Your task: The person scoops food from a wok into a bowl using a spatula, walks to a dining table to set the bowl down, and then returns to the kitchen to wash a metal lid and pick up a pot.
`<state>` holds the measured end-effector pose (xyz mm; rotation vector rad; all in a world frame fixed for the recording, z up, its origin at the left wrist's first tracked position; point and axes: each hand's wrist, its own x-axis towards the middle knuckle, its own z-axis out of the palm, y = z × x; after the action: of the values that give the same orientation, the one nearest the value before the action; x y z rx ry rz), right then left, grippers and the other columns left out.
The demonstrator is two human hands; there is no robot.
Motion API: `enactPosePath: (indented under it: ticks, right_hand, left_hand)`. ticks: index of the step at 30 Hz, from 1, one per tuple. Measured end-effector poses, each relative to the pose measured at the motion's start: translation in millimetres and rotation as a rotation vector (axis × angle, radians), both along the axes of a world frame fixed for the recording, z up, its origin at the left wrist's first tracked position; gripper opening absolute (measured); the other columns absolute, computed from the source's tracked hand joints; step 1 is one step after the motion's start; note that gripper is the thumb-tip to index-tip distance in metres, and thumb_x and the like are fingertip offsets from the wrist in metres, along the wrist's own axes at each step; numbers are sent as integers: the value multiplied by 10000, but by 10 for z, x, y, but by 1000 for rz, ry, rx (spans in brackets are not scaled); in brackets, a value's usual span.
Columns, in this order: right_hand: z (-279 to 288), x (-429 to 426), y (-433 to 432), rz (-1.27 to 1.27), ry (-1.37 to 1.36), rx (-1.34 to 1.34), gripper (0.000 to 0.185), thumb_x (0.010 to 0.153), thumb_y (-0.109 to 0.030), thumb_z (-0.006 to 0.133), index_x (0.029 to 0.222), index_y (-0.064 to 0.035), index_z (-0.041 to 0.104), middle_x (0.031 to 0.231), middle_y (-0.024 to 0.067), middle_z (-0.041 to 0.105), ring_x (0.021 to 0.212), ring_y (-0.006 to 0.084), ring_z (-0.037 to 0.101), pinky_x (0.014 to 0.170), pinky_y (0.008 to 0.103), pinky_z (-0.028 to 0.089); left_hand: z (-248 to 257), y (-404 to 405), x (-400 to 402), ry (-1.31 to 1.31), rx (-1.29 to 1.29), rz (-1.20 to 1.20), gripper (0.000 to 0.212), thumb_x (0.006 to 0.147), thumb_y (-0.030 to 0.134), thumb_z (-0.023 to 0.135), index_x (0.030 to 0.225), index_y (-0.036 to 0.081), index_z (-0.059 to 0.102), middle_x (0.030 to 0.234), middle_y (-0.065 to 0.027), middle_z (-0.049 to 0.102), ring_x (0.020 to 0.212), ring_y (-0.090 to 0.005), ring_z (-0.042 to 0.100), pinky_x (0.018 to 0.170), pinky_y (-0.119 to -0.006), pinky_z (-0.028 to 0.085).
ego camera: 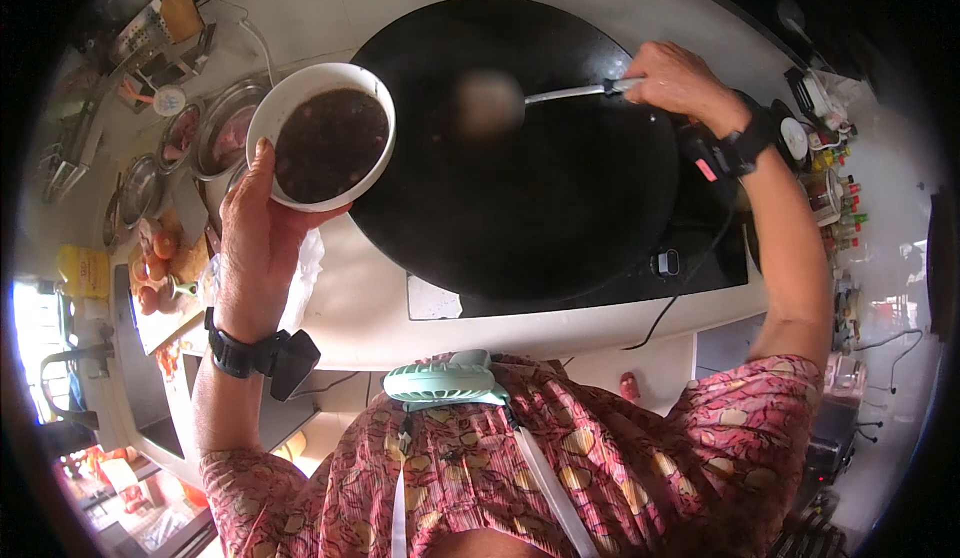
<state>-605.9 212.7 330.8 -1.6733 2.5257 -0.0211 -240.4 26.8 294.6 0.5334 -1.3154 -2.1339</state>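
Note:
My left hand [266,213] holds a white bowl [386,160] at the left edge of the wok, thumb on its rim. Dark liquid with small bits [330,145] fills much of the bowl. My right hand [679,81] grips the end of a metal-shafted utensil [562,94] over the right side of the wok. The utensil's head [489,104] is blurred, so its shape cannot be told. Below lies a large black wok [525,220], on a black cooktop [705,276]. Its inside looks dark, and I cannot tell what is in it.
To the left stand metal bowls with raw meat [232,126], an empty-looking metal bowl [141,190] and a cutting board [187,318] with eggs or round vegetables [157,258]. Small bottles [847,213] line the right side. A cable [660,325] hangs over the counter's front edge.

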Motion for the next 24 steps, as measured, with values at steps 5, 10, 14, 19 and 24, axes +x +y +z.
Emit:
enactPosePath:
  ticks: [5, 10, 14, 19, 24]
  right_hand:
    - [182, -120, 467, -297, -368, 222, 162, 655, -94, 615, 565, 26, 555, 454, 31, 456, 376, 95, 426, 377, 255, 325]
    - [-218, -79, 468, -293, -613, 376, 277, 750, -129, 569, 520, -15, 464, 432, 11, 423, 341, 79, 410, 336, 239, 295]
    - [-761, 222, 46, -332, -839, 196, 195, 835, -172, 575, 740, -1, 584, 528, 9, 470, 395, 84, 435, 337, 228, 319]
    - [-837, 329, -99, -344, -927, -48, 153, 824, -150, 605, 848, -3, 638, 568, -5, 479, 434, 58, 428, 358, 208, 305]
    - [-384, 416, 43, -236, -747, -407, 194, 803, -138, 621, 917, 17, 650, 599, -20, 486, 498, 43, 431, 442, 187, 329]
  left_hand:
    - [26, -26, 84, -33, 1, 75, 477, 954, 303, 428, 1327, 18, 346, 1246, -200, 494, 1067, -301, 569, 796, -445, 558]
    - [5, -75, 106, -30, 50, 89, 482, 952, 314, 434, 1328, 23, 350, 1241, -189, 505, 1076, -290, 565, 808, -447, 551]
    - [80, -36, 114, -51, 39, 103, 492, 952, 330, 434, 1323, 16, 361, 1238, -174, 513, 1068, -274, 572, 804, -415, 555]
    - [127, -15, 173, -49, -8, 82, 486, 959, 330, 411, 1315, 1, 374, 1247, -168, 508, 1089, -261, 557, 840, -410, 535]
    - [181, 105, 34, -13, 1, 39, 444, 977, 286, 367, 1237, -69, 427, 1177, -177, 546, 1035, -260, 587, 834, -380, 538]
